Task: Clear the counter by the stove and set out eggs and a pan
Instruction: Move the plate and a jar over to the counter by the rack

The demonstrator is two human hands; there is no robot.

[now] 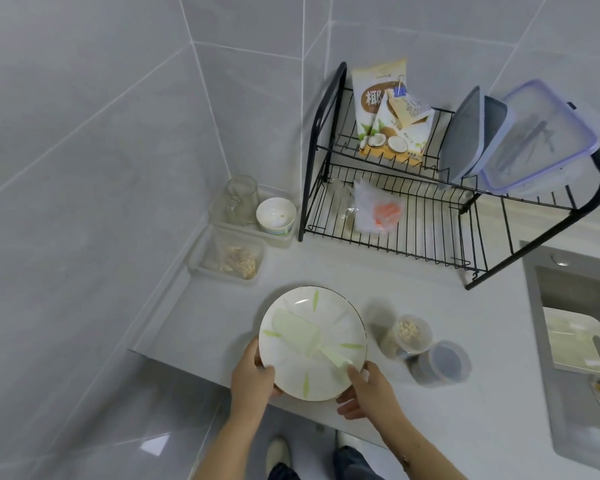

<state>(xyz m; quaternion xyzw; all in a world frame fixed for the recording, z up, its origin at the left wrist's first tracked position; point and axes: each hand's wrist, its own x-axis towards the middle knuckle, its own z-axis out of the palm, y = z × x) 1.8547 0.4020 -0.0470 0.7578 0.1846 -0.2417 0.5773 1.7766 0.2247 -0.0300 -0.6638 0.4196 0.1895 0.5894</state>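
A round white plate (326, 317) with green leaf marks is held over the front edge of the white counter (222, 306). A pale green scraper (302, 332) lies on the plate. My left hand (253, 375) grips the plate's left rim. My right hand (368, 393) grips its lower right rim, thumb on top near the scraper's handle. No eggs or pan are in view.
Two lidded jars (409, 336) (444, 363) stand right of the plate. A black dish rack (413, 220) holds snack bags and plastic containers. Glass cups, a white bowl (276, 214) and a clear box (227, 258) sit in the corner. A sink (575, 289) lies at the right.
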